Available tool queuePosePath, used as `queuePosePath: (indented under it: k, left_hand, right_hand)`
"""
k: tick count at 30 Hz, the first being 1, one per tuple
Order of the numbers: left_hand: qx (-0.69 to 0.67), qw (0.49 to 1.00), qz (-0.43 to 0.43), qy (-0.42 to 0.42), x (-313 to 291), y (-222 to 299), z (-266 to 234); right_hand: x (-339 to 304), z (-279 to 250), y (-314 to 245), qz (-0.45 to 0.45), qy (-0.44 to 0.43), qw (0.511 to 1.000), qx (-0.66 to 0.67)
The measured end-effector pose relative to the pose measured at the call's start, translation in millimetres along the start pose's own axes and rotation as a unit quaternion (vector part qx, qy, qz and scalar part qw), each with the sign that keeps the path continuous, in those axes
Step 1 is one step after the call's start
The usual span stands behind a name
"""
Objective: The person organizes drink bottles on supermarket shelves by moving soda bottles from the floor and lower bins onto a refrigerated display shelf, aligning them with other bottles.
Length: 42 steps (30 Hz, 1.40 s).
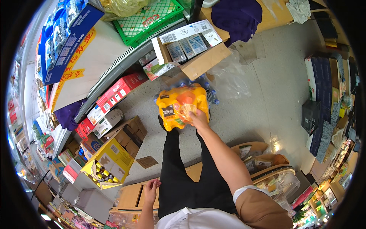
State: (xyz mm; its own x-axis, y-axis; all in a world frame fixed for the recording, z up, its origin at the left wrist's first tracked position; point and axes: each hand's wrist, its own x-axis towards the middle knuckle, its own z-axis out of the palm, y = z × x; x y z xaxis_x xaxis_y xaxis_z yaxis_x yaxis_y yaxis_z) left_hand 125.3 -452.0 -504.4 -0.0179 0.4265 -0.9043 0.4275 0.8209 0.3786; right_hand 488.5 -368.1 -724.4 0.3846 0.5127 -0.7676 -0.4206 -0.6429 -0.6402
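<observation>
My right hand [199,118] grips the near right side of an orange shrink-wrapped pack of bottles [171,101]. The pack is in front of my legs, above the grey floor. Behind it, dark blue-capped bottles [214,95] show in part; the pack hides the rest of them. My left hand [151,187] hangs beside my left thigh, fingers loosely curled and somewhat apart, with nothing visible in it. Beyond the pack stands an opened cardboard carton [206,63] with its flaps out and several blue-and-white boxes [185,49] inside.
A yellow carton [118,158] of yellow-capped bottles and brown cartons [129,133] stand at the left. Clear plastic film [232,78] lies on the floor [259,99]. A green crate [152,19] rests above the shelf edge. Wooden display units [131,196] stand close behind me.
</observation>
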Motion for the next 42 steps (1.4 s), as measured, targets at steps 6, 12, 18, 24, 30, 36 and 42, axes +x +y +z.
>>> queuePosePath:
  k: [6,12,18,24,30,36,42]
  left_hand:
    - [0.007,1.0,-0.024,0.015,2,-33,-11]
    - [-0.015,0.995,-0.072,0.068,2,-71,-32]
    - [-0.019,0.988,-0.124,0.093,-10,-108,-75]
    - [0.04,0.989,-0.144,0.004,-11,-149,-100]
    - [0.2,0.969,-0.141,0.025,-19,-147,-89]
    - [0.092,0.971,-0.2,0.097,-44,-161,-107]
    - [0.12,0.962,-0.213,0.118,-49,-178,-107]
  right_hand:
    - [-70,-65,-84,0.137,0.05,0.97,0.194]
    - [-68,-133,-104,0.17,0.128,0.937,0.276]
    - [-42,-204,-88,0.156,0.197,0.893,0.372]
    - [50,-234,-72,0.132,0.202,0.867,0.436]
    - [189,-262,16,0.176,0.191,0.864,0.431]
    - [245,-304,68,0.197,0.249,0.845,0.43]
    - [220,-273,48,0.156,0.218,0.879,0.394]
